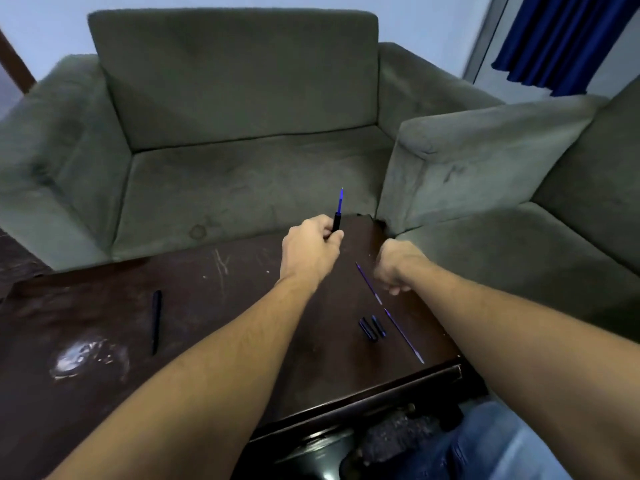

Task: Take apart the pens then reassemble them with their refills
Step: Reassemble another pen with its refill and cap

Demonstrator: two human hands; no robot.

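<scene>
Two refills (404,336) lie on the table (225,299) beside your curled right hand (394,266), its hold unclear; your left hand (311,247) grips a pen (337,221)

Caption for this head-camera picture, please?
Left hand holds a black barrel with blue refill poking out; two loose refills lie on the table.
</scene>
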